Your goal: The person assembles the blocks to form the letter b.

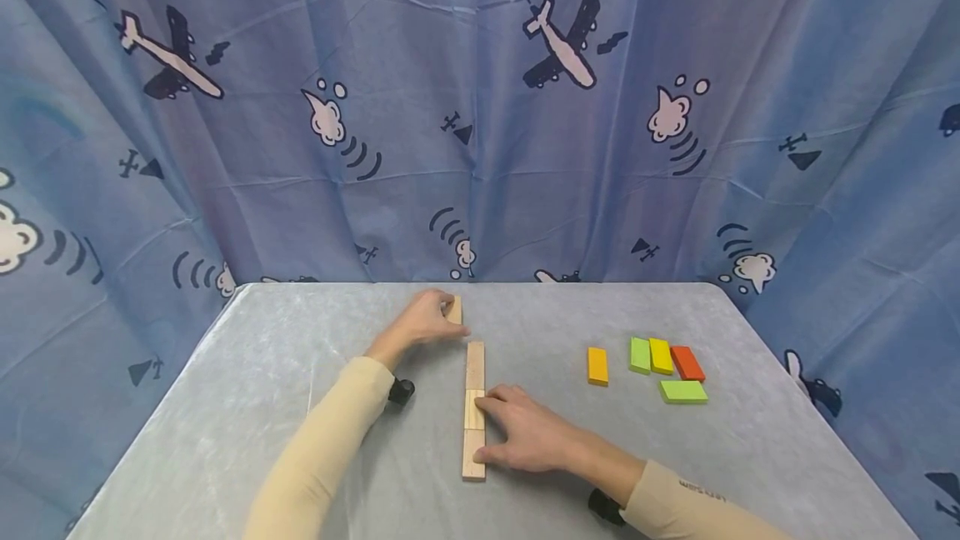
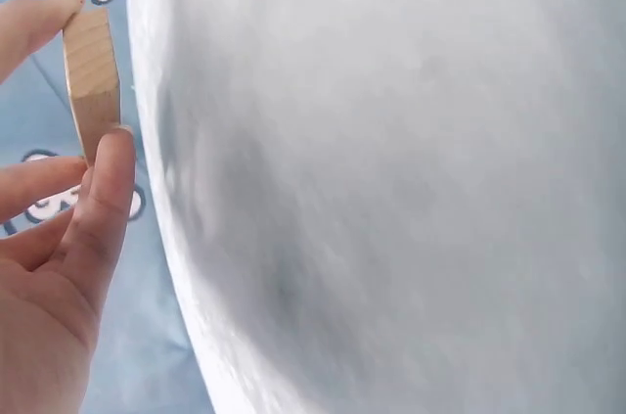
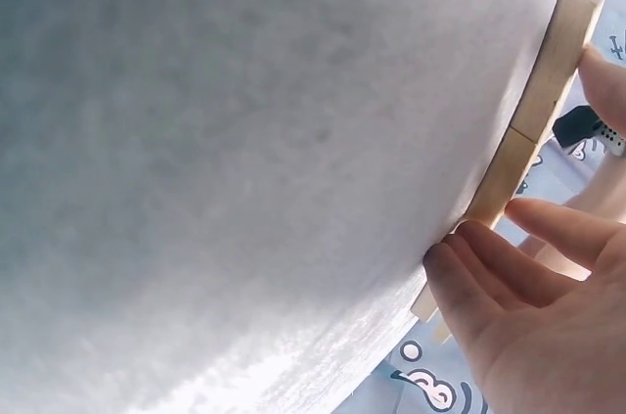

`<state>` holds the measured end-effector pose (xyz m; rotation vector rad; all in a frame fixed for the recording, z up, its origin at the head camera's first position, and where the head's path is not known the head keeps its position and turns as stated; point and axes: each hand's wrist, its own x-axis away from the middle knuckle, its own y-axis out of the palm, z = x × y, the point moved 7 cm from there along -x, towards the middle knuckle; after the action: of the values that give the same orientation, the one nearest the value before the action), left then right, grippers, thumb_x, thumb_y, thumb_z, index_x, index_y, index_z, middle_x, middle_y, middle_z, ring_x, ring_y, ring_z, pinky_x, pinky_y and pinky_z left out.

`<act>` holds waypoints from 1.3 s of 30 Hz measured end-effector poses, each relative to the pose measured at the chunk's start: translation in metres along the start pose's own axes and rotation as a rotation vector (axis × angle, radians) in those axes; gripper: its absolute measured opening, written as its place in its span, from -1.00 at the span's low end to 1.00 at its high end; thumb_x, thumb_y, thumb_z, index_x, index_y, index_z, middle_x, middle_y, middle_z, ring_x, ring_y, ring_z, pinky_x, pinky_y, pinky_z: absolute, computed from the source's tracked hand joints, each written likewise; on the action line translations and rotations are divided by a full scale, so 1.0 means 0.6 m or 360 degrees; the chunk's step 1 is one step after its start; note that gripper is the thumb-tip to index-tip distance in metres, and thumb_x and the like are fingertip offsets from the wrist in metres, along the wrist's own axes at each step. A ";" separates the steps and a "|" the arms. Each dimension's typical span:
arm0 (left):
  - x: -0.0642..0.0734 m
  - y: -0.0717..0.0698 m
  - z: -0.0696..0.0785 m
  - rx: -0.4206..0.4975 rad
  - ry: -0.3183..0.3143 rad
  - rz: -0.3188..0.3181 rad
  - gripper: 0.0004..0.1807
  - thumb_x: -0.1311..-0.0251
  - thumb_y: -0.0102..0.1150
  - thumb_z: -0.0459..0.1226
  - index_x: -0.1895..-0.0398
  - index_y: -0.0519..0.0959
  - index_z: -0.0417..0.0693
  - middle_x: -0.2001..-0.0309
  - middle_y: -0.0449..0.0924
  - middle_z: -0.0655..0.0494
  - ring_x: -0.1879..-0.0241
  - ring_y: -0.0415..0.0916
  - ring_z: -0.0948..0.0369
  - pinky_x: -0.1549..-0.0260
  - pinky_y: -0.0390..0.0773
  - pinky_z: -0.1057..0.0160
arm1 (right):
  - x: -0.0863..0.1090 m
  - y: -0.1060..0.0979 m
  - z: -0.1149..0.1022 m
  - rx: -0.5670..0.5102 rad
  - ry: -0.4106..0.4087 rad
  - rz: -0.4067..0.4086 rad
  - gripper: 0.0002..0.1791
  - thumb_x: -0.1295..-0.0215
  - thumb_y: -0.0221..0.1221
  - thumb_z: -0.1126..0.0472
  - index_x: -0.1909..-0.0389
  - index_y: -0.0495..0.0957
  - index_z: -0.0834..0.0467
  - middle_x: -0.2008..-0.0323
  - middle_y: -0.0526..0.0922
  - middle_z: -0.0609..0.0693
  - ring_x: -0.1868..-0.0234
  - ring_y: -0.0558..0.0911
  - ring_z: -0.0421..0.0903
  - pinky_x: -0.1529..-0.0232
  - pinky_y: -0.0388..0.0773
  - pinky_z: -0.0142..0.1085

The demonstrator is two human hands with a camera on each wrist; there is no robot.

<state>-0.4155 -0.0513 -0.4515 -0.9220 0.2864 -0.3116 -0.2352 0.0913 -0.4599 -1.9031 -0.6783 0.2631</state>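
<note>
Three plain wooden blocks lie end to end in a straight row in the head view: a far block (image 1: 475,363), a middle block (image 1: 471,411) and a near block (image 1: 472,472). Past the far end, my left hand (image 1: 418,323) pinches another wooden block (image 1: 455,310) between thumb and fingers, apart from the row; the left wrist view shows this held block (image 2: 93,71) at its left side. My right hand (image 1: 528,433) rests against the row's right side, thumb by the near block and fingertips by the middle one. Its fingers (image 3: 553,228) look extended in the right wrist view.
To the right lie an orange block (image 1: 597,367), a green block (image 1: 640,355), a yellow block (image 1: 661,357), a red block (image 1: 687,363) and a second green block (image 1: 683,392). A grey cloth covers the table (image 1: 247,407); a blue patterned curtain (image 1: 420,148) hangs behind it.
</note>
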 end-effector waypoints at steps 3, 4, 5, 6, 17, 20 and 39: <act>-0.007 0.005 0.012 0.0036 0.0018 -0.0008 -0.16 0.06 0.55 0.00 -0.22 0.55 -0.38 -0.16 0.59 -0.23 -0.19 0.52 -0.08 -0.21 0.47 -0.01 | 0.000 0.000 0.001 -0.0009 0.0001 0.0003 -0.19 -0.23 0.35 -0.21 -0.35 0.47 0.21 -0.21 0.51 0.04 -0.20 0.48 -0.02 -0.21 0.47 -0.09; -0.009 0.008 0.015 0.0040 0.0022 -0.0011 -0.16 0.05 0.55 0.00 -0.22 0.54 -0.39 -0.16 0.60 -0.23 -0.18 0.52 -0.07 -0.20 0.47 0.00 | 0.000 0.000 0.001 -0.0008 0.0005 -0.0001 -0.19 -0.22 0.35 -0.22 -0.35 0.47 0.21 -0.21 0.51 0.04 -0.20 0.48 -0.03 -0.21 0.47 -0.09; -0.011 0.010 0.019 0.0042 0.0031 -0.0014 -0.20 0.05 0.55 0.00 -0.17 0.58 -0.37 -0.10 0.63 -0.21 -0.12 0.54 -0.05 -0.15 0.51 0.02 | 0.001 0.000 0.002 -0.0015 0.0005 -0.0002 -0.19 -0.22 0.35 -0.21 -0.35 0.47 0.21 -0.21 0.51 0.04 -0.20 0.47 -0.02 -0.22 0.47 -0.09; -0.012 0.011 0.022 0.0038 0.0036 -0.0014 -0.24 0.05 0.55 0.00 -0.12 0.60 -0.36 -0.04 0.64 -0.18 -0.05 0.56 -0.02 -0.09 0.53 0.04 | 0.001 0.000 0.001 -0.0021 0.0005 -0.0003 -0.19 -0.22 0.36 -0.21 -0.35 0.47 0.21 -0.22 0.50 0.04 -0.21 0.47 -0.02 -0.22 0.46 -0.08; -0.024 0.043 0.027 0.0007 0.0021 -0.0054 -0.51 0.03 0.55 0.01 0.43 0.50 -0.16 0.48 0.29 0.13 0.44 0.23 0.22 0.45 0.26 0.26 | 0.001 0.001 0.003 -0.0046 0.0012 -0.0011 -0.17 -0.24 0.34 -0.23 -0.38 0.44 0.19 -0.25 0.48 0.04 -0.24 0.45 -0.02 -0.25 0.44 -0.08; -0.025 0.048 0.026 -0.0029 -0.0032 -0.0069 -0.43 0.02 0.56 0.04 0.22 0.61 -0.26 0.33 0.48 0.02 0.32 0.33 0.17 0.33 0.37 0.22 | 0.000 0.000 0.001 -0.0038 0.0009 -0.0002 -0.18 -0.24 0.34 -0.23 -0.38 0.45 0.19 -0.25 0.48 0.04 -0.24 0.45 -0.02 -0.25 0.44 -0.09; -0.021 0.061 0.042 -0.0043 0.0003 -0.0169 -0.20 -0.17 0.44 -0.04 -0.34 0.43 -0.37 -0.25 0.48 -0.21 -0.23 0.45 -0.03 -0.25 0.42 0.05 | 0.002 0.001 0.004 -0.0029 0.0023 -0.0024 -0.18 -0.23 0.35 -0.24 -0.37 0.46 0.16 -0.24 0.48 0.02 -0.25 0.45 -0.03 -0.23 0.46 -0.08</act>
<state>-0.4125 -0.0076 -0.4654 -0.9652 0.2444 -0.4076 -0.2352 0.0935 -0.4611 -1.9146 -0.6870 0.2345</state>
